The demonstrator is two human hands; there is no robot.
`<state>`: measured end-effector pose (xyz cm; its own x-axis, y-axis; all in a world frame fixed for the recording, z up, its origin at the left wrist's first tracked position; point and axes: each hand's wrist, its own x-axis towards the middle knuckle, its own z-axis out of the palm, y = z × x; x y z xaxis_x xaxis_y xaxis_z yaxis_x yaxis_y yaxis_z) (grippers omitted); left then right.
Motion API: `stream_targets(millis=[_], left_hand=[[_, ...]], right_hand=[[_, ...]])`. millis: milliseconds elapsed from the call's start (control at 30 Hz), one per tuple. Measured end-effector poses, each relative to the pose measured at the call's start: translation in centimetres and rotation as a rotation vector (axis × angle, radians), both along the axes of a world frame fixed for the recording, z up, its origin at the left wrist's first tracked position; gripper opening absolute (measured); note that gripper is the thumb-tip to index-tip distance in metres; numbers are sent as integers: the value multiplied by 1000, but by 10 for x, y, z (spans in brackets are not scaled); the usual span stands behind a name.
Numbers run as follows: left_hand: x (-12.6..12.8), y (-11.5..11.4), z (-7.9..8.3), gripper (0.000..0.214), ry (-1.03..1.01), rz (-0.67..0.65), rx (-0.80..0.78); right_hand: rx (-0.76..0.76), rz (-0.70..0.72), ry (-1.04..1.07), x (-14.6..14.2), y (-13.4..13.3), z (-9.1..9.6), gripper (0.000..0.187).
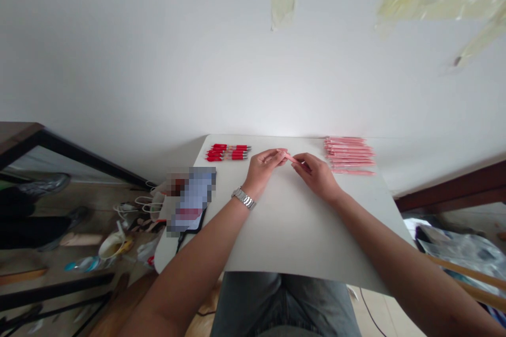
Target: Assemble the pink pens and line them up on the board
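Between my two hands, above the middle of the white table, is a slim pale-pink wrapped pen (pixel 291 158). My left hand (pixel 264 166), with a metal watch on its wrist, has its fingers closed around one end. The fingers of my right hand (pixel 314 172) pinch the other end. Over to the left lie several red pens (pixel 227 152) with silver tips, side by side in a small group. To the right is a pile of pens in pink-looking wrappers (pixel 350 154), with one lying slightly apart at the near side.
The white table (pixel 276 237) stands against a white wall. A pixelated phone-like device (pixel 193 200) with a cable is at its left edge. Left on the floor are a cup (pixel 112 246), a bottle (pixel 87 263) and cords. At right is a plastic-covered heap (pixel 462 247).
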<state>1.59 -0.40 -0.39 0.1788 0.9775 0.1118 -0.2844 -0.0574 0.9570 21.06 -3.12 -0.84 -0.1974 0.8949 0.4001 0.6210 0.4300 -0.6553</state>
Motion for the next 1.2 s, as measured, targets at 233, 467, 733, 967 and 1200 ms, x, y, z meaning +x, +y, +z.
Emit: stream_targets(millis=[233, 467, 733, 967, 1200], left_hand=[[0, 1, -1, 38, -9, -16, 2], [-1, 1, -1, 36, -1, -48, 16], [0, 0, -2, 35, 10, -36, 44], [0, 2, -3, 33, 8, -34, 16], [0, 1, -2, 38, 3, -30, -9]], right_hand=[[-21, 29, 39, -2, -4, 9, 32], [38, 53, -3, 1, -2, 8, 40], [39, 31, -7, 1, 0, 7, 38], [46, -1, -23, 2, 1, 6, 32], [61, -23, -24, 4, 3, 2, 22]])
